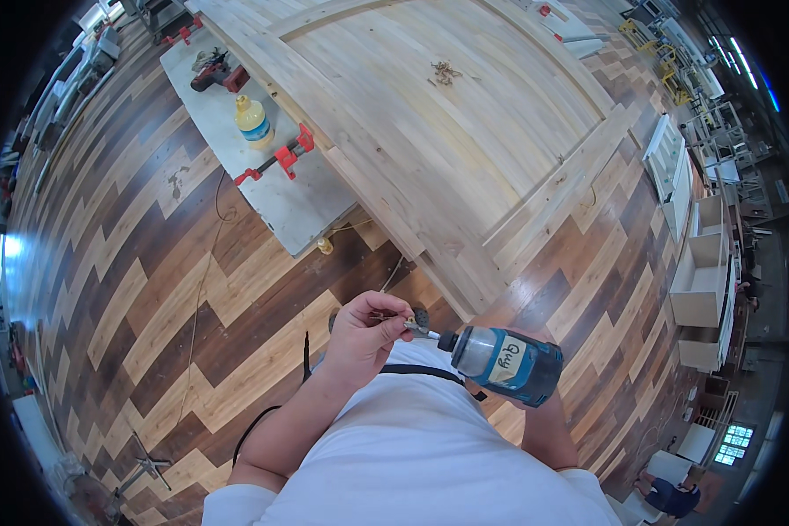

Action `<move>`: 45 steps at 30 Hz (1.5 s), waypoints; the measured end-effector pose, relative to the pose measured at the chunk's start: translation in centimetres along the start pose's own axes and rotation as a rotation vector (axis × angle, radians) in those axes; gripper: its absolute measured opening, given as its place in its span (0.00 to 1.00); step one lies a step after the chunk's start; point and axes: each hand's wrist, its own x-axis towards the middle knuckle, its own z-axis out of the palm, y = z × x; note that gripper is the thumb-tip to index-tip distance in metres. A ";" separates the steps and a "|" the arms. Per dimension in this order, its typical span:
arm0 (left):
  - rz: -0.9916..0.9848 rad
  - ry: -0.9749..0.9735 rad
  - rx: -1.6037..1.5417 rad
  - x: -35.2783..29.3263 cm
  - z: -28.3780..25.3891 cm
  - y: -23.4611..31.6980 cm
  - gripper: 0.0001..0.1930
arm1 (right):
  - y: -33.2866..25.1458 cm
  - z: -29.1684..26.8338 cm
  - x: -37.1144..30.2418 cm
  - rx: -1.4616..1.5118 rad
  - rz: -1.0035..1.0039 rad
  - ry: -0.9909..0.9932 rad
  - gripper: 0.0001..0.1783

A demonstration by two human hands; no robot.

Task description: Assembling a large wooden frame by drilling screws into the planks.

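Observation:
In front of my white shirt, my left hand (366, 337) is closed, thumb and fingers pinching small metal pieces (409, 323) that look like screws. The tip of a blue and black cordless driver (510, 361) meets these pieces at my fingertips. My right hand (540, 336) grips the driver from its far side; the tool's body hides most of its fingers. The driver points left, held level above the floor, and bears a pale label. Just beyond my hands lies the near corner of a large wooden panel with a raised frame (451, 232).
Left of the panel, a pale board (302, 210) carries a yellow glue bottle (252, 123) and a red and black power tool (219, 74). A red bar clamp (280, 159) grips the panel's edge. Wood shavings (444, 73) lie on the panel. A cord (195, 329) crosses the floor.

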 end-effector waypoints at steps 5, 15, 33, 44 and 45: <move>0.020 -0.006 0.043 0.6 0.2 -0.7 0.08 | 0.2 -1.0 -0.7 0.082 0.024 0.043 0.33; 0.016 -0.114 0.266 1.8 0.3 -0.5 0.08 | -0.7 -2.6 -1.0 -0.073 0.038 0.032 0.32; -0.313 0.190 -0.181 1.0 1.4 -5.1 0.05 | 0.6 -4.6 -3.1 -0.219 0.043 0.025 0.26; -0.346 0.380 -0.180 3.6 5.6 -9.0 0.10 | 4.3 -5.6 -5.9 -0.117 0.115 0.253 0.27; -0.347 0.387 -0.192 3.9 6.0 -9.5 0.11 | 4.7 -5.8 -6.2 -0.053 0.155 0.289 0.28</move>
